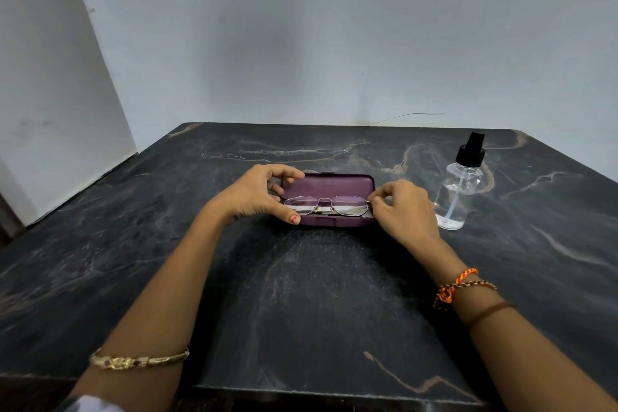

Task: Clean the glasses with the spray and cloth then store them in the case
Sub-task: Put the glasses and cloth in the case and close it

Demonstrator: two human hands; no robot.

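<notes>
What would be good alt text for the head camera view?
Two hands work at an open purple glasses case on a dark marble table: the left hand grips its end, the right hand pinches the folded glasses inside. A clear spray bottle stands to the right.

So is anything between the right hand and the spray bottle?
Nothing visible. The spray bottle stands upright just right of the right hand, bare table around it. That hand is pinching the glasses over the open case.

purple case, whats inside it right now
The folded glasses lie in the open purple case, over something pale, maybe the cloth. What lies beneath is hidden.
</notes>
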